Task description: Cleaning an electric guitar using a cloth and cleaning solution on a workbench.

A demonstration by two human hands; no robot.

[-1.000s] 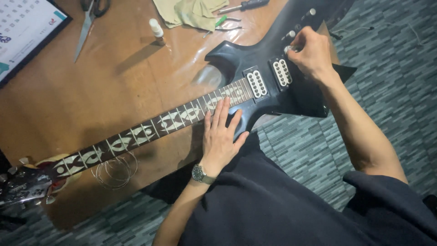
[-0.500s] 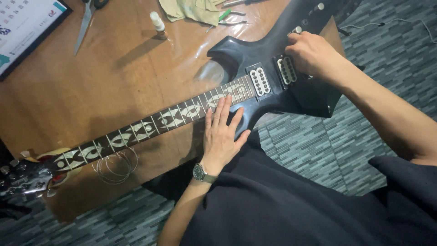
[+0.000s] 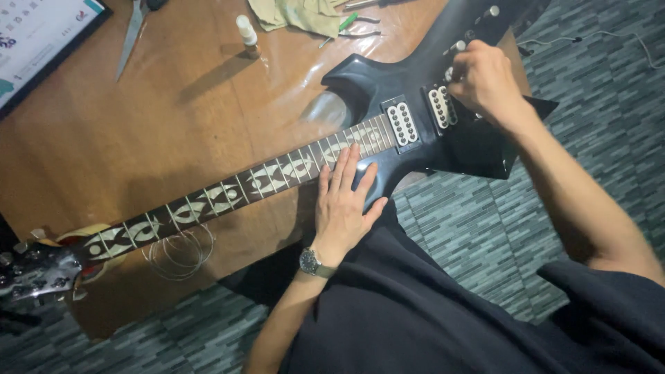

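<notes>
Guitar (image 3: 429, 131) was laid flat across table (image 3: 138, 131), neck leftward; left hand (image 3: 343, 201) was pressed open-palmed on neck to steady it; right hand (image 3: 485, 79) was curled at bridge pickup (image 3: 441, 107), grip not discernible.

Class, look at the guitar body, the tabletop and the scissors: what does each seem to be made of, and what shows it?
Guitar body: glossy black lacquer, mirror-like highlights; the core is hidden. Tabletop: brown wood, apparently under a clear shiny film, judging by wrinkled glare. Scissors: grey metal blades with dull sheen.
</notes>
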